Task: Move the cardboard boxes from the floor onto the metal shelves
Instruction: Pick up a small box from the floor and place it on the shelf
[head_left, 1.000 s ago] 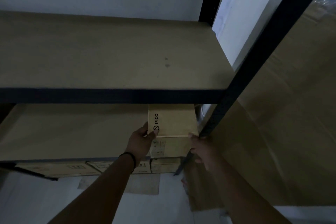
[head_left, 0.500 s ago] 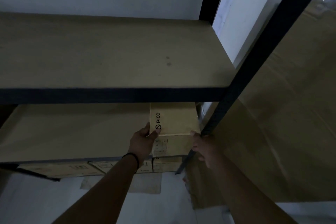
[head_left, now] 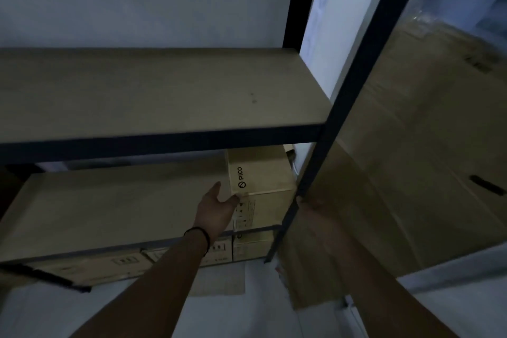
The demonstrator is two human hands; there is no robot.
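Observation:
A cardboard box point(head_left: 260, 170) printed "PICO" stands on the middle shelf board point(head_left: 109, 208) of the metal shelving, at its right end beside the black front post point(head_left: 310, 173). My left hand point(head_left: 219, 206) touches the box's front left corner with fingers stretched out and thumb raised. My right hand point(head_left: 312, 204) is blurred. It hovers just right of the post, off the box, and holds nothing. The upper shelf board point(head_left: 151, 90) above is bare.
More cardboard boxes point(head_left: 247, 248) sit in a row on the lowest shelf. A very large wrapped carton point(head_left: 411, 145) leans at the right of the shelving. A flat cardboard sheet point(head_left: 219, 280) lies on the pale floor below.
The box has slid further back onto the middle shelf. My right hand has left its right corner and moved right, past the post. My left hand's grip has loosened to a touch.

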